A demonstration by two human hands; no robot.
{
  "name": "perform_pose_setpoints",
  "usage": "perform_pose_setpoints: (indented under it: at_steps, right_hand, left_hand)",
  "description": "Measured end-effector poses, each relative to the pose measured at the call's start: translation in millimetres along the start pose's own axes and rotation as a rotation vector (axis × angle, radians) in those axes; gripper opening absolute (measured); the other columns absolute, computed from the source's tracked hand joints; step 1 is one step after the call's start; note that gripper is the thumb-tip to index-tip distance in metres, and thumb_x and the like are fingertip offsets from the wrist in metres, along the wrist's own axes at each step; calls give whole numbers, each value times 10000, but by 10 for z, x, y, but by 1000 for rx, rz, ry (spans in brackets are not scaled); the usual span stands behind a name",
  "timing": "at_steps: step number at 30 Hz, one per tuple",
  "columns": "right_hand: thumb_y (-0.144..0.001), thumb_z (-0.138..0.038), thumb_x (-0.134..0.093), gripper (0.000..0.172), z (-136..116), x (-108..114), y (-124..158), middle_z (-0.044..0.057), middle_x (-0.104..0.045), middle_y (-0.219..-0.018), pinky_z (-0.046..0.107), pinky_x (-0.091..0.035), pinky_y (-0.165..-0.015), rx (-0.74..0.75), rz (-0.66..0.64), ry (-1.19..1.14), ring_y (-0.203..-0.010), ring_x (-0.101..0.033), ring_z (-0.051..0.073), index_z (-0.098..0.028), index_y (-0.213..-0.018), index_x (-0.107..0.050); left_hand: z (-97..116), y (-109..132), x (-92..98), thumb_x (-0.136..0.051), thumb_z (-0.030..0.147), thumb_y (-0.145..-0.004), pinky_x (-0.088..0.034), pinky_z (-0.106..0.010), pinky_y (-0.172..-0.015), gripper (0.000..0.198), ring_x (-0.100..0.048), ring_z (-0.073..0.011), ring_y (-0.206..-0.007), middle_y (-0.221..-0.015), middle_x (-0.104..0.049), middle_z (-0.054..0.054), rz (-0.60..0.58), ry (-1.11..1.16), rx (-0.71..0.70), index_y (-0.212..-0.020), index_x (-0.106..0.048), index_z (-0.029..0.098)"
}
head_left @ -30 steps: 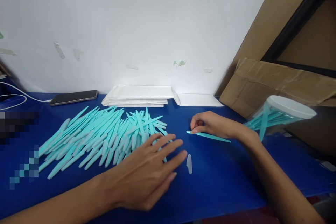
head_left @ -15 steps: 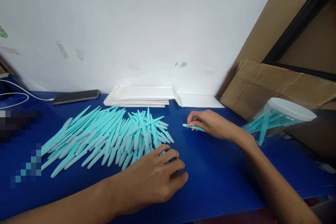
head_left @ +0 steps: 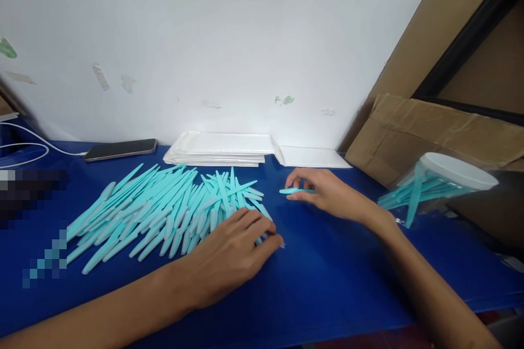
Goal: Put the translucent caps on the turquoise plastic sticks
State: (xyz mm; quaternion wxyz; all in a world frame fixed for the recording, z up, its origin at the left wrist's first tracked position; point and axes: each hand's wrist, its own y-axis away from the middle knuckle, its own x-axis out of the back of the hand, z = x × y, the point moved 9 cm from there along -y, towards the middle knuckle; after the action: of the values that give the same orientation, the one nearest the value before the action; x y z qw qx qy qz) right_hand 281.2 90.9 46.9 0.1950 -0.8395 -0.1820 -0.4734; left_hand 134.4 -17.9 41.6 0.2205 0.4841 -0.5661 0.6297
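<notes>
A big heap of turquoise eyebrow razors [head_left: 164, 210] with pale capped ends lies on the blue table. At the heap's right front edge, my left hand [head_left: 241, 245] has curled fingers, thumb and forefinger closed together. A bit of turquoise shows between them and a pale tip pokes out, seemingly one razor; most of it is hidden. My right hand [head_left: 317, 191], to the right of the heap, pinches a single eyebrow razor [head_left: 290, 191] between thumb and fingers, its end pointing left.
Behind the heap, flat white packets [head_left: 221, 144] are stacked against the wall. A phone [head_left: 120, 149] with a white cable lies at back left. To the right, a clear tub [head_left: 434, 191] with a white rim holds more razors, beside cardboard [head_left: 442, 125].
My left hand has moved up and slightly left, closer against the heap, and its fingers have closed. The razor in my right hand has shifted slightly left and levelled out.
</notes>
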Motion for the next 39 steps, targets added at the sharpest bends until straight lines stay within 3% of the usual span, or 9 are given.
perform_pose_setpoints:
  at_steps: [5, 11, 15, 22, 28, 31, 35, 37, 39]
  right_hand:
    - [-977, -429, -590, 234, -190, -11, 12, -8, -704, -817, 258, -465, -638, 29, -33, -150, -657, -628, 129, -223, -997, -699]
    - [-955, -396, -643, 184, -338, -55, 33, -22, -748, -908, 251, -497, -683, 87, -59, -201, -732, -666, 125, -242, -968, -743]
    - [-947, -367, -661, 151, -407, -90, 28, -24, -761, -944, 256, -501, -742, 124, -49, -192, -835, -676, 140, -248, -981, -748]
    - [-945, -316, -662, 115, -469, -215, -2, -14, -761, -938, 263, -506, -747, 151, -80, -205, -819, -681, 147, -240, -990, -737]
    - [-933, -327, -684, 316, -454, -380, -10, -25, -751, -884, 236, -525, -671, 101, -132, -359, -787, -713, 146, -267, -1234, -610]
    - [-924, -379, -694, 370, -431, -327, -7, -25, -752, -887, 246, -512, -668, 89, -113, -313, -785, -707, 152, -276, -1266, -596]
    - [-931, -440, -676, 213, -362, -100, 4, -21, -758, -872, 253, -470, -654, 81, 18, -122, -770, -683, 152, -259, -1025, -737]
    - [-927, -443, -681, 224, -369, -26, 17, -12, -765, -866, 256, -452, -632, 96, 79, -84, -745, -676, 150, -242, -892, -773]
    - [-924, -417, -691, 206, -417, -23, 27, -8, -772, -874, 255, -450, -633, 127, 99, -105, -737, -675, 146, -237, -892, -785]
  left_hand:
    - [-315, 96, 29, -495, -17, -903, -586, -396, -786, 396, -647, -260, -1021, -1179, -656, -126, 55, -53, 157, -1259, -549, 148]
    - [-461, 153, 38, -471, -41, -889, -609, -379, -695, 446, -670, -268, -953, -1112, -677, -142, 128, -151, 148, -1310, -526, 96]
    - [-458, 163, -13, -472, -50, -878, -606, -382, -688, 473, -665, -271, -957, -1113, -674, -138, 98, -107, 147, -1323, -520, 101]
    - [-407, 131, -49, -505, -45, -870, -592, -378, -660, 484, -666, -272, -934, -1097, -672, -128, 61, -49, 161, -1323, -514, 123]
    - [-358, 91, -50, -518, 11, -919, -586, -354, -652, 341, -664, -248, -925, -1058, -669, -111, 59, 6, 184, -1234, -557, 133]
    - [-403, 79, 24, -526, 60, -950, -592, -364, -689, 249, -666, -234, -909, -1022, -674, -100, 114, 2, 203, -1179, -588, 135]
    - [-477, 77, 150, -555, 94, -958, -589, -346, -710, 231, -665, -217, -899, -1017, -683, -97, 216, -32, 211, -1185, -594, 114]
    - [-461, 78, 178, -566, 87, -953, -582, -326, -708, 259, -662, -208, -898, -1016, -682, -100, 241, -29, 183, -1210, -588, 101]
    - [-422, 88, 184, -566, 58, -943, -567, -300, -686, 309, -653, -193, -875, -995, -673, -96, 251, -21, 152, -1250, -572, 88]
